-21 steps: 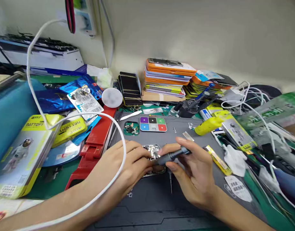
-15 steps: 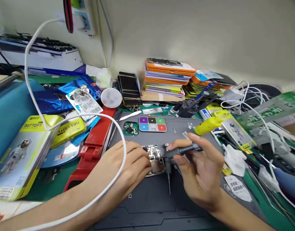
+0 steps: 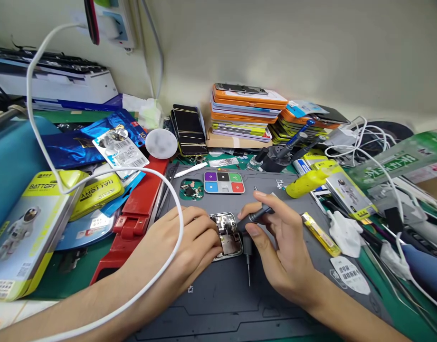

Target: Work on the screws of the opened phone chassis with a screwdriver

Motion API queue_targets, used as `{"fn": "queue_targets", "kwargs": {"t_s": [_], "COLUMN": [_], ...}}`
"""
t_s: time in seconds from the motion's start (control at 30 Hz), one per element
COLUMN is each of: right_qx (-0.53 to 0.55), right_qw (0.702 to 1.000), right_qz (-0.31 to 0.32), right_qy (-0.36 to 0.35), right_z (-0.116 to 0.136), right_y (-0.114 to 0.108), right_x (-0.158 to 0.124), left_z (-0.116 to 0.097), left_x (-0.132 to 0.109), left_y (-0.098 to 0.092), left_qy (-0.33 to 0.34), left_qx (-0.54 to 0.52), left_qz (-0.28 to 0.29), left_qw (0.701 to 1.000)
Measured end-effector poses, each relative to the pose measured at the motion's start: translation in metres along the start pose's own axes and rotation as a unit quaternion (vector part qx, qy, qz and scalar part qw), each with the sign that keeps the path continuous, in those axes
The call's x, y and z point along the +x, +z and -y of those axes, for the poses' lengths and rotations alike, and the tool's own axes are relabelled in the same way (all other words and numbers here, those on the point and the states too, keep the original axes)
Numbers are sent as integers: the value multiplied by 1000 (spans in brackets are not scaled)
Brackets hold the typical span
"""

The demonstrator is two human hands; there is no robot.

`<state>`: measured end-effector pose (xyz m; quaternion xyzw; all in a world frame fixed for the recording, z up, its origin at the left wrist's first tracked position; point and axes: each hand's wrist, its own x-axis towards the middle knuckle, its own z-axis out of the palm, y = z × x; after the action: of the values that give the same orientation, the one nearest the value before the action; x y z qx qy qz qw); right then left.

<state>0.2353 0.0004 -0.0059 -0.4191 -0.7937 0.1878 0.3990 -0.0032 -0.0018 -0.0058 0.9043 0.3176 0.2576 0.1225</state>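
Observation:
An opened phone [image 3: 227, 233] with its circuit board showing lies on a dark grey work mat [image 3: 218, 294]. My left hand [image 3: 183, 244] rests on the phone's left side, fingers curled over it and holding it down. My right hand [image 3: 275, 247] is closed round a dark grey screwdriver [image 3: 254, 217], whose tip points at the phone's right edge. A second screwdriver [image 3: 248, 256] lies on the mat just below the phone, its thin shaft pointing toward me.
A tray of coloured squares [image 3: 223, 182] and a green dish of small parts [image 3: 191, 190] sit behind the phone. A red case [image 3: 135, 216] lies left, a white cable [image 3: 97, 175] loops over my left arm, a yellow tool [image 3: 306, 183] lies right, and stacked phone cases [image 3: 245, 111] stand behind.
My right hand drew away from the phone to the right, then came back, bringing the screwdriver tip to the phone's right edge. My left hand stayed on the phone.

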Motion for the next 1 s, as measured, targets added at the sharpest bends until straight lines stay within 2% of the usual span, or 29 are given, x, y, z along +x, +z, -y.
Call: {"fn": "queue_targets", "kwargs": {"t_s": [0.27, 0.4, 0.47, 0.6, 0.87, 0.93, 1.0], "right_qx": [-25, -88, -88, -4, -42, -68, -41], "right_qw": [999, 988, 986, 989, 991, 993, 997], "right_qz": [17, 14, 21, 69, 47, 24, 1], "right_qy": [-34, -123, -141, -129, -116, -96, -60], "right_z": [-1, 0, 1, 3, 1, 1, 1], "right_y": [-2, -5, -8, -10, -7, -6, -4], "right_x": [-5, 2, 5, 5, 0, -1, -1], "left_z": [0, 0, 0, -1, -3, -3, -2], "left_x": [1, 1, 1, 2, 3, 2, 1], "left_y": [-1, 0, 1, 2, 1, 0, -1], "left_qy": [8, 4, 1, 3, -28, -23, -20], "left_qx": [11, 5, 3, 5, -12, -6, -5], "left_qz": [-1, 2, 2, 5, -16, -6, 6], "left_qw": [1000, 1000, 1000, 1000, 999, 1000, 1000]}}
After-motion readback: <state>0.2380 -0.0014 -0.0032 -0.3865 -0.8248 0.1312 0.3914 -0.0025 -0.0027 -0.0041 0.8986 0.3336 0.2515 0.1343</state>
